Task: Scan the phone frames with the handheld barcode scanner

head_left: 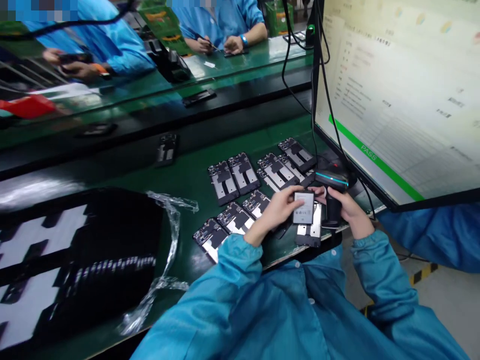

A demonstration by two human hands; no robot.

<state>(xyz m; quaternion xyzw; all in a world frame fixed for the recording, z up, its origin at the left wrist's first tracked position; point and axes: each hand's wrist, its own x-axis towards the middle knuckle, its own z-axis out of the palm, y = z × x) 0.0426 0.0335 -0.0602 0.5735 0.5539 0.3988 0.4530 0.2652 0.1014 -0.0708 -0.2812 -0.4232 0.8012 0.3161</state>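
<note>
My left hand [282,206] holds a light grey battery [303,207] with printed text, its fingers pressed on the battery's left side. The battery is above an opened phone [309,231] lying near the table's front edge. Just to the right, my right hand [347,204] is wrapped round the handle of a black barcode scanner [332,207], whose head shows a blue light strip. Some fingertips of the right hand are hidden behind the scanner. More opened phones lie to the left, among them one [243,172] in the back row.
A large monitor [397,100] with a green PASS bar stands at the right, black cables hanging before it. Crumpled clear plastic [173,235] and a black sheet [112,240] with pale patches lie at the left. Two people in blue work across the line.
</note>
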